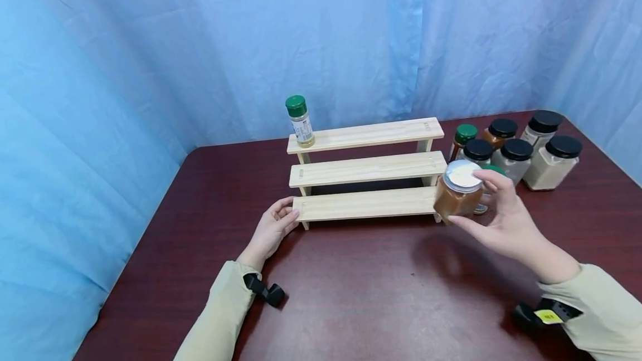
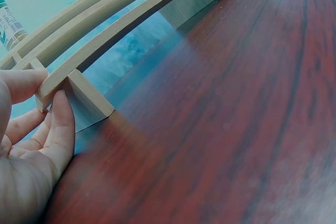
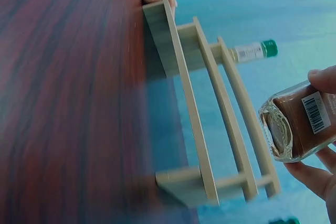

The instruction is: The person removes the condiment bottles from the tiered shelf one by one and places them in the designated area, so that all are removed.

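Note:
A three-tier wooden rack (image 1: pixel 366 205) stands on the dark red table. At the left end of its lowest shelf, my left hand (image 1: pixel 271 228) pinches the board, thumb on top and fingers beneath in the left wrist view. My right hand (image 1: pixel 509 224) holds a glass jar (image 1: pixel 455 203) of brown powder with a silver-white lid, raised near the rack's right end. Its barcode label (image 3: pixel 315 113) and glass base show in the right wrist view. On the left end of the top shelf stands a green-capped spice bottle (image 1: pixel 302 127).
Behind the right hand, several black-lidded jars (image 1: pixel 551 166) crowd the table's right side, with a green-capped bottle (image 1: pixel 463 137) among them. Another green cap is partly hidden behind the held jar. Blue curtains (image 1: pixel 311 43) hang along the back and sides.

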`<state>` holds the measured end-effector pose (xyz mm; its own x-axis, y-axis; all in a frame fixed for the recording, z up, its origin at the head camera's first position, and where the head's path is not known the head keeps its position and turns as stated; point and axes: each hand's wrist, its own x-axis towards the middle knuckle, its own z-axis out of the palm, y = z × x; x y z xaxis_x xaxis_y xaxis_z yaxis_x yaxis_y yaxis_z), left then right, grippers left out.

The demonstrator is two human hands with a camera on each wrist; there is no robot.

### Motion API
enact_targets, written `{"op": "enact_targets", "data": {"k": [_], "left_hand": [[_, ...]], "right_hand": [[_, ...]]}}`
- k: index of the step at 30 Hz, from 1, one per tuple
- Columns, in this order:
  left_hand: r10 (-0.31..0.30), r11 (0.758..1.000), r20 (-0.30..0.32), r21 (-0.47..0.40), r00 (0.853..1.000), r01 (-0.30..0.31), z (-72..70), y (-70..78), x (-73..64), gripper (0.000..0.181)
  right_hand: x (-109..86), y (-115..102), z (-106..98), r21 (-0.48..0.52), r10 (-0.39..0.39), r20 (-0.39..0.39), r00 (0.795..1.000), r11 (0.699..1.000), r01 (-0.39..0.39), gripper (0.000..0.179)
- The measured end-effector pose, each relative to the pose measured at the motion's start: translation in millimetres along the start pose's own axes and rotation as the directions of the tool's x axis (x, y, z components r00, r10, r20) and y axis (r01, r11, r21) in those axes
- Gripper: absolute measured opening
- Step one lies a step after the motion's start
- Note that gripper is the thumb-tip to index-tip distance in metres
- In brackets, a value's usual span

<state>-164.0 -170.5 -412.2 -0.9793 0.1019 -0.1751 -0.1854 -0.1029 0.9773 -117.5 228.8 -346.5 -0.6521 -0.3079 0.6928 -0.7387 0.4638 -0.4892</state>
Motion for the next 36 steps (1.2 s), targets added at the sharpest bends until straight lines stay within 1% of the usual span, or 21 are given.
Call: {"op": "enact_targets", "data": {"k": [2,7,11,14,16,18,19,21,23,25,29,32,36], "left_hand": [[0.0,1.0,-0.001,0.008,1.0,0.0,0.1,-0.2,0.0,0.048],[-0.002,1.0,0.004,0.02,1.0,0.002,-0.6,-1.3,0.4,0.048],[0.0,1.0,0.011,0.005,1.0,0.0,-0.6,-1.4,0.5,0.048],[0.003,1.0,0.015,0.0,1.0,-0.003,-0.1,-0.9,0.7,0.048],[0.005,1.0,0.015,0.0,1.0,-0.005,-0.1,-0.8,0.9,0.048],[0.002,1.0,0.012,0.002,1.0,-0.002,-0.1,-0.9,0.9,0.048],[0.002,1.0,0.01,0.002,1.0,-0.002,-0.2,-1.0,0.9,0.048],[-0.001,1.0,0.005,0.002,1.0,0.001,-0.3,-1.2,0.9,0.048],[-0.003,1.0,0.002,0.005,1.0,0.003,-0.3,-1.3,0.8,0.049],[-0.005,1.0,0.002,0.008,1.0,0.005,-0.3,-1.2,0.7,0.049],[-0.008,1.0,0.004,0.019,1.0,0.008,0.0,-0.7,0.0,0.049],[-0.009,1.0,0.007,0.028,1.0,0.009,-0.2,-0.3,-0.4,0.049],[-0.008,1.0,0.006,0.028,1.0,0.008,-0.3,-0.3,-0.4,0.05]], "right_hand": [[-5.8,2.4,-8.2,-0.026,-0.012,-0.016,1.0,1.0,0.012,0.081],[-17.4,6.6,-27.2,-0.106,0.002,-0.059,0.998,0.994,-0.008,0.086],[-27.3,11.2,-40.8,-0.136,0.07,-0.061,0.996,0.988,-0.078,0.091],[-39.6,24.0,-50.1,-0.142,0.135,-0.037,0.99,0.98,-0.139,0.092],[-49.5,36.2,-54.3,-0.147,0.188,-0.024,0.982,0.971,-0.19,0.094],[-58.6,49.1,-57.4,-0.152,0.22,-0.012,0.976,0.964,-0.219,0.088],[-62.1,53.9,-58.5,-0.161,0.241,-0.011,0.971,0.957,-0.239,0.089],[-69.5,66.4,-60.0,-0.17,0.269,-0.013,0.963,0.948,-0.267,0.097],[-74.7,76.2,-61.5,-0.171,0.286,-0.022,0.958,0.943,-0.285,0.115],[-79.8,85.7,-62.8,-0.182,0.319,-0.03,0.947,0.93,-0.319,0.119],[-87.7,99.6,-66.8,-0.177,0.393,-0.031,0.919,0.903,-0.392,0.116],[-90.0,106.8,-70.4,-0.16,0.437,-0.024,0.899,0.886,-0.435,0.113],[-88.4,113.4,-73.5,-0.122,0.468,-0.009,0.884,0.877,-0.465,0.11]]}}
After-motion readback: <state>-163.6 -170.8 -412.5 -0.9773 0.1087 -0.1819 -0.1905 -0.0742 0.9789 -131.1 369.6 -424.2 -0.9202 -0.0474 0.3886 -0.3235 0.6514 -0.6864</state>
